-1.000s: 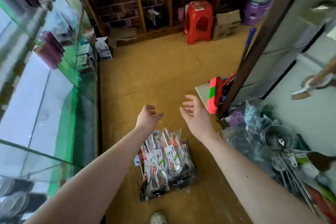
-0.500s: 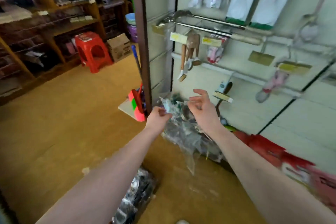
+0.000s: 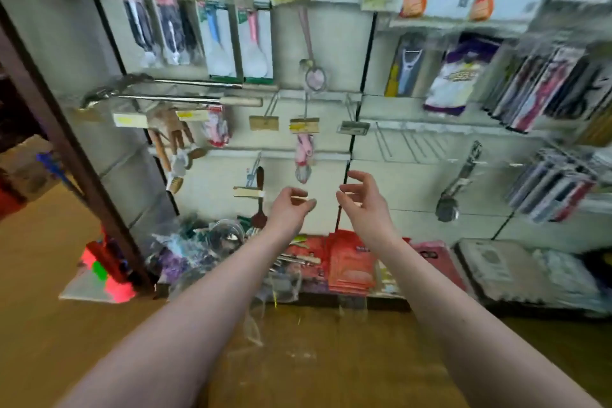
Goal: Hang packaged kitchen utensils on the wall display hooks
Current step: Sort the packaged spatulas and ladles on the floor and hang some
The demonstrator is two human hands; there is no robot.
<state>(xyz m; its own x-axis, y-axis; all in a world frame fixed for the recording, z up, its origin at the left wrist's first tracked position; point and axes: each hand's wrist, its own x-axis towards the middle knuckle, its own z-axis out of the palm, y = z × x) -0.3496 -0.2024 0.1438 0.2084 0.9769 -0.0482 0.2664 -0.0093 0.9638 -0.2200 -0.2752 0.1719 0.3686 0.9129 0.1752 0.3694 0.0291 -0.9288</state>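
The bagged utensils [image 3: 212,242], heaped at the foot of the wall display [image 3: 215,175], were reckoned light but crinkly and slippery in their plastic, so best pinched at a pack's top end tbh. The left hand [image 3: 289,210] and right hand [image 3: 362,200] were held up in front of that display, fingers loosely curled and nothing gripped. The heap was found lower down and leftward of both.

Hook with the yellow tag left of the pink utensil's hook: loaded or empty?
Empty: nothing hangs below the tagged hook; only wall shows there. The next hook rightward carries the pink utensil.
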